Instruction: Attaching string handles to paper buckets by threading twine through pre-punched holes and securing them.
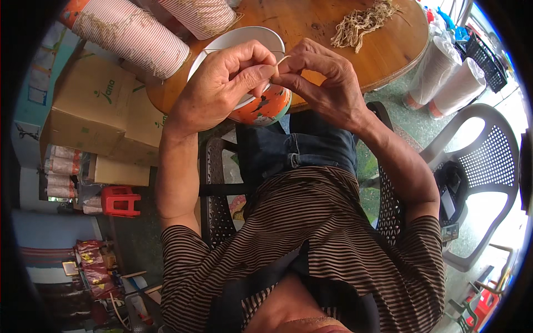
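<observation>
In front of me, at the table's near edge, is a round paper bucket (261, 109), white inside with an orange and dark pattern outside. It is tilted, and my hands partly cover it. Above its rim a thin tan cord (284, 57) runs between my fingertips. The fingers of my left hand (225, 80) are curled, thumb and forefinger pinching the cord. My right hand (327, 75) meets it from the other side, thumb and fingertips closed on the cord too. Where the cord joins the bucket is hidden behind my hands.
On the wooden table (302, 22) lie nested bucket stacks (133, 38) with cord loops, and a bundle of tan cords (363, 25). Cardboard boxes (89, 97) and a red stool (120, 201) are at left. Wrapped stacks (458, 86) and a grey chair (488, 150) stand at right.
</observation>
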